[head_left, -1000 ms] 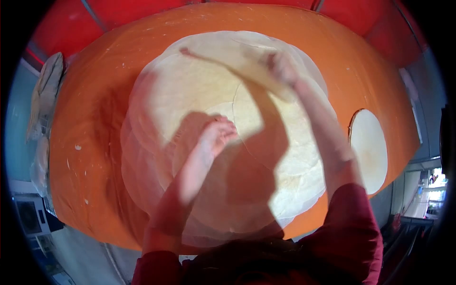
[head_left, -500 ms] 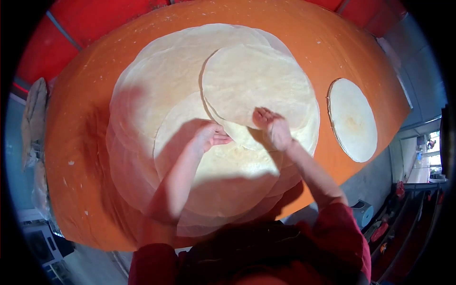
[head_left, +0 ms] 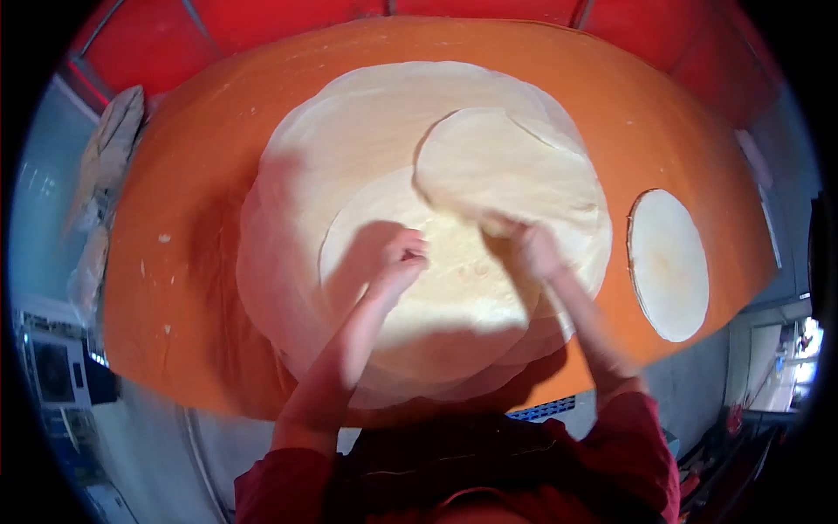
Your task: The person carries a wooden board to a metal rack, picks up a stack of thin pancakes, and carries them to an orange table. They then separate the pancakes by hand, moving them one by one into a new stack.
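Note:
Thin round flatbreads lie overlapping in a wide pile (head_left: pixel 349 131) before me. The top flatbread (head_left: pixel 489 162) sits toward the pile's far right, its upper right part folded over. My right hand (head_left: pixel 536 251), somewhat blurred, is at that flatbread's near edge, its fingers closed there and pointing left. My left hand (head_left: pixel 404 260) is over a paler flatbread (head_left: pixel 454 306) in the near middle of the pile. Its fingers are curled together, and whatever may be between them is hidden. Both hands throw shadows on the flatbreads.
The pile rests on an orange cloth (head_left: pixel 188 262) covering a large table. Apart to the right lies a small stack of round flatbreads (head_left: pixel 668 266). Red panels (head_left: pixel 288 26) stand behind the table. Plastic-wrapped material (head_left: pixel 109 157) is at the left edge.
The top flatbread's near edge has drawn back from my left hand, and a fold now shows at its upper right. My left fingers have curled in. The whole view has shifted.

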